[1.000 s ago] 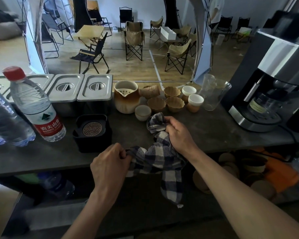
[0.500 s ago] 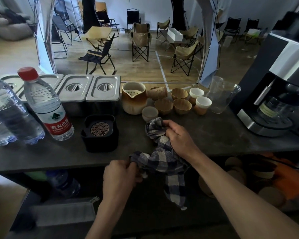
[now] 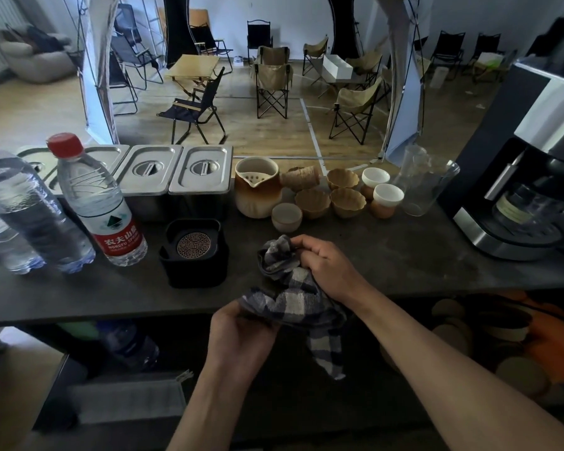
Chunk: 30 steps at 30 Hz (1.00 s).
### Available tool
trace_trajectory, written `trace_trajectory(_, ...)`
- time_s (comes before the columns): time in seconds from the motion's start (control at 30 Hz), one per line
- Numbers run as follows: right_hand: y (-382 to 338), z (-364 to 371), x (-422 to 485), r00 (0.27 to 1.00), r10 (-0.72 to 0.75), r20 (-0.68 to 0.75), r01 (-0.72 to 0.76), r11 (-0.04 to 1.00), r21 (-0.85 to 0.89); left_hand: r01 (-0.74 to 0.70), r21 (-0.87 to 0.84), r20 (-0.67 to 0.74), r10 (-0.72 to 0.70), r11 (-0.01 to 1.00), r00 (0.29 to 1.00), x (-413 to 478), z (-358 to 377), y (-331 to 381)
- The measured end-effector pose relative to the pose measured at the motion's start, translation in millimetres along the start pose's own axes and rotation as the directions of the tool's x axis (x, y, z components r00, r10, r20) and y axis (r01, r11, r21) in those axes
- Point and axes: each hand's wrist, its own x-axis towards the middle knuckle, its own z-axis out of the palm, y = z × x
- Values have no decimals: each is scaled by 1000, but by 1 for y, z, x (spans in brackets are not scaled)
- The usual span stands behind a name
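A blue and white checked cloth [image 3: 293, 304] is bunched at the front edge of the dark counter [image 3: 388, 255]. My right hand [image 3: 326, 265] grips its upper part on the counter, fingers curled round the fabric. My left hand [image 3: 241, 330] holds the lower end just below the counter edge. A loose tail of the cloth hangs down past the edge between my forearms.
Behind the cloth stand a brown ceramic pitcher [image 3: 256, 187], several small cups [image 3: 345, 201] and a clear glass jug [image 3: 424, 187]. A black square holder [image 3: 194, 252] and water bottles [image 3: 101, 203] stand left, steel lidded pans [image 3: 173, 170] behind. A coffee machine [image 3: 528, 177] fills the right.
My left hand has moved right and closer to my right hand, bunching the cloth tighter. The view has shifted slightly left.
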Motion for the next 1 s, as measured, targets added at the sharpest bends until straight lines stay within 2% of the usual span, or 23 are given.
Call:
trace_trajectory(0.2,-5,10,-5,997,19,74,-18,1000,-2,17,-30,-9,-17,999,1000,4,-7,-2)
trace_trajectory(0.33,-10,17,-16,993,23,117,-20,999,-27,34,1,63,-34,999,997,-2,-13,-4)
trace_trajectory(0.47,-11,23,-27,994,-8,113,14,998,-58,19,6,86,-19,1000,996,-6,-17,-7)
trace_trajectory(0.73,-10,30,-43,993,-65,98,80,984,-157,-63,-49,36,65,997,997,-6,-20,-9)
trace_trajectory(0.9,-6,34,-50,984,-137,115,161,958,-238,28,127,51,-34,991,998,-12,-10,-10)
trace_trajectory(1.0,-7,36,-53,967,-200,158,234,942,-239,16,218,29,-23,976,999,-13,-8,-10)
